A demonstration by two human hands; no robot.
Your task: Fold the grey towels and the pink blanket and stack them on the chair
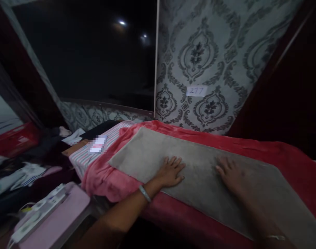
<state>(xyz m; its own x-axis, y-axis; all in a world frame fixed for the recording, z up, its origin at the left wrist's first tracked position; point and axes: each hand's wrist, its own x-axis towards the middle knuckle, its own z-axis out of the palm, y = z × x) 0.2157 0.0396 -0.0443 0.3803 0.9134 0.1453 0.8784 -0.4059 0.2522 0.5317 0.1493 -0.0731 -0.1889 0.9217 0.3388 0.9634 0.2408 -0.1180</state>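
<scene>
A long grey mat of soft-looking cloth (199, 176) lies spread flat over a red blanket (271, 148). My left hand (170, 172) rests palm down near the mat's front edge, its fingers spread; a pale band circles that wrist. Further right, my right hand (229, 174) is over the mat with fingers apart, somewhat blurred; I cannot tell how firmly it touches. Neither hand grips anything. The mat's near right part runs out of view beyond my right forearm.
A power strip (40, 212) sits on a pink surface (67, 211) at lower left. Striped cloth (111, 136) shows beside the blanket, with a blurred-out item on it. Clothes (28, 176) are heaped at left. Behind are a large dark screen (95, 55) and patterned wall with a "277" paper (196, 91).
</scene>
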